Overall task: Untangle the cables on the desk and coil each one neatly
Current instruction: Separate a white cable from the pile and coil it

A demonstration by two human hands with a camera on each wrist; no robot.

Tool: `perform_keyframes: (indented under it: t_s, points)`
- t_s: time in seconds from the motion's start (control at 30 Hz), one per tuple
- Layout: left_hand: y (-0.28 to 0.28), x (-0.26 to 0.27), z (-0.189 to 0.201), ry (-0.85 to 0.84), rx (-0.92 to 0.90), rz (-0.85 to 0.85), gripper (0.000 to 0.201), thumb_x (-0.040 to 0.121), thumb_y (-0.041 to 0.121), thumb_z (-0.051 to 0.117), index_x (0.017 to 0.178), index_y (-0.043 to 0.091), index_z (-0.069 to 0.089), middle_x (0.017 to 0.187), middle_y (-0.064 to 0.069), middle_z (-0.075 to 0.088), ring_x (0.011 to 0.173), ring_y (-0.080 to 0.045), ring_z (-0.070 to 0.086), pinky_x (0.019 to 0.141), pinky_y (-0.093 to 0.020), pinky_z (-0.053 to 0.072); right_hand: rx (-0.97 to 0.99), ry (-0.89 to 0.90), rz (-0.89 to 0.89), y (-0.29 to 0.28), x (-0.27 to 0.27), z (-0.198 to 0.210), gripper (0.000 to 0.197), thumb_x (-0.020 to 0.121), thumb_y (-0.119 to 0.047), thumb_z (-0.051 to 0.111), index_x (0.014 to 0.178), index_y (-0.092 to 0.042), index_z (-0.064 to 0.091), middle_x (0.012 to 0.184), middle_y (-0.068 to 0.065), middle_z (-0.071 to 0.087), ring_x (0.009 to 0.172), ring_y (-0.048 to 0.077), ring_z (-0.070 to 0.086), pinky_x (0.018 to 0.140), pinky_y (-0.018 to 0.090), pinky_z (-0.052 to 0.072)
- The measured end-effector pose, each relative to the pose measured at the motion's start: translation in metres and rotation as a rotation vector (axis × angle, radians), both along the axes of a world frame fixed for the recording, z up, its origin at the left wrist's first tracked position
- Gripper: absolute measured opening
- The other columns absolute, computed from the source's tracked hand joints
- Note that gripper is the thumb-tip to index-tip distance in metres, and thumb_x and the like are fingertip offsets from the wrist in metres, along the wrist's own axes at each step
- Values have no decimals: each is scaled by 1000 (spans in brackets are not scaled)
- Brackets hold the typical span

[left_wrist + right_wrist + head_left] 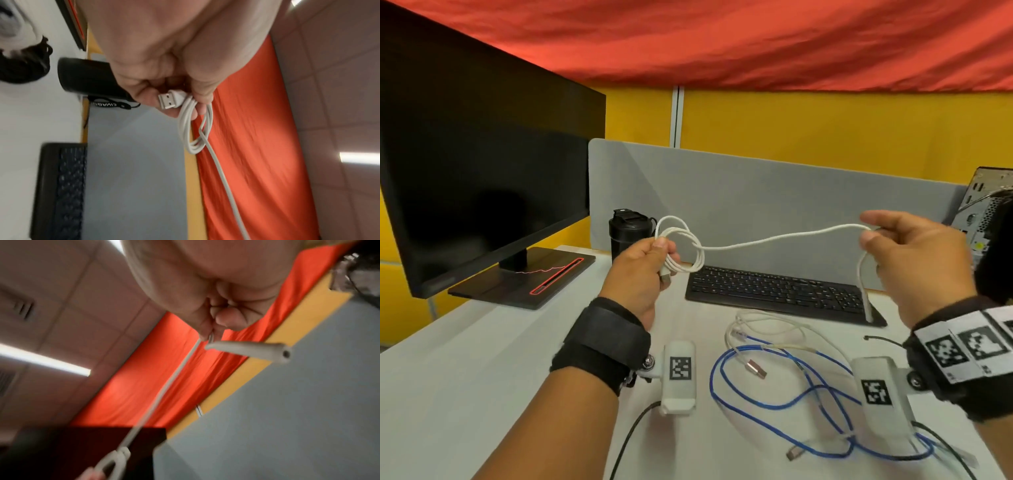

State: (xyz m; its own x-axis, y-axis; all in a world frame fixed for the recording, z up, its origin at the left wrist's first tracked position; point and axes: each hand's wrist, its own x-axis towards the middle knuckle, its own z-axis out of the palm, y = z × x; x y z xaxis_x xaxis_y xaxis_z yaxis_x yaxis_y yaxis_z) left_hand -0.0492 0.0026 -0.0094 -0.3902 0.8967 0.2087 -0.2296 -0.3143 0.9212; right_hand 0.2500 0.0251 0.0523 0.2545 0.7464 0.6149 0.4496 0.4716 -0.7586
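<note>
I'm looking at an office cubicle — a white desk point(482, 359) carrying a black monitor point(482, 164), a keyboard point(774, 291) and a small desktop computer point(986, 212), closed in behind by a grey divider panel point(756, 192) — with tiled ceiling and strip lights point(358, 156) overhead.

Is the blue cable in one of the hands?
No, the blue cable lies on the desk; both the left hand and the right hand hold the white cable.

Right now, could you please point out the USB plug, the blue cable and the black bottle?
USB plug point(169, 101): left wrist view, on its metal end.
Blue cable point(751, 403): head view, on a loop lying on the desk.
Black bottle point(627, 236): head view, on its body under the lid.
</note>
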Motion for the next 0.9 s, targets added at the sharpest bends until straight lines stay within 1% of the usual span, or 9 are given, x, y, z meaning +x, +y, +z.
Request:
perform_keyframes:
  t_s: [0.1, 0.2, 0.3, 0.43, 0.53, 0.57, 0.63, 0.73, 0.9]
  points:
    - [-1, 2, 6, -309, 80, -165, 23, 103, 20, 49, 91, 12, 67, 74, -1, 65, 64, -9, 58, 59, -21, 48, -32, -300, -211, 13, 8, -7, 14, 92, -22, 65, 100, -22, 76, 77, -6, 66, 72, 13, 60, 74, 26, 44]
    - [-2, -7, 11, -489, 145, -205, 23, 101, 24, 50, 89, 11, 65, 71, 0, 63, 60, -6, 59, 53, -18, 51, -119, -398, -264, 25, 17, -16, 12, 92, -21, 64, 93, -20, 76, 68, -12, 60, 63, 8, 54, 64, 22, 38]
    - [-5, -10, 13, -509, 141, -201, 22, 100, 26, 52, 90, 11, 65, 75, 0, 63, 62, -5, 62, 51, -17, 52, -198, -362, -278, 35, 27, -21, 10, 92, -24, 65, 88, -21, 74, 70, -8, 63, 62, 11, 57, 57, 23, 43]
    - [-6, 1, 10, -465, 148, -271, 20, 83, 25, 63, 93, 9, 68, 74, -1, 67, 63, -8, 65, 55, -21, 56, -316, -33, -129, 33, 24, -14, 7, 92, -14, 65, 91, -11, 70, 80, 12, 67, 62, 22, 64, 62, 37, 58]
    - [-7, 12, 9, -416, 151, -292, 19, 83, 24, 64, 91, 8, 70, 73, -4, 68, 63, -10, 66, 55, -23, 57, -395, -282, -47, 27, 13, -15, 11, 88, -12, 68, 95, -19, 71, 86, 5, 70, 75, 23, 66, 73, 43, 60]
    - [-7, 16, 9, -411, 154, -297, 17, 85, 23, 63, 88, 8, 71, 73, -4, 67, 63, -10, 65, 55, -23, 57, -373, -381, -27, 22, 5, -14, 15, 86, -15, 71, 98, -22, 72, 89, -1, 70, 78, 19, 66, 75, 40, 58]
    - [-8, 22, 10, -401, 162, -306, 16, 86, 22, 62, 85, 8, 71, 72, -4, 67, 62, -11, 65, 54, -23, 57, -270, -399, 102, 10, -12, -9, 12, 83, -19, 75, 92, -26, 75, 78, -13, 69, 67, 4, 61, 60, 25, 52]
    - [-10, 23, 12, -415, 182, -314, 17, 78, 24, 65, 79, 10, 76, 73, -4, 68, 63, -11, 65, 55, -23, 58, -133, -265, 328, -8, -40, 5, 10, 82, -20, 76, 78, -29, 76, 64, -11, 69, 49, 1, 59, 47, 14, 48]
    - [-13, 22, 15, -492, 206, -339, 20, 76, 23, 67, 85, 9, 78, 78, -5, 68, 63, -9, 65, 55, -22, 57, -2, -124, 476, -22, -70, 23, 19, 98, -22, 57, 104, -16, 73, 94, 6, 74, 84, 22, 72, 74, 44, 61]
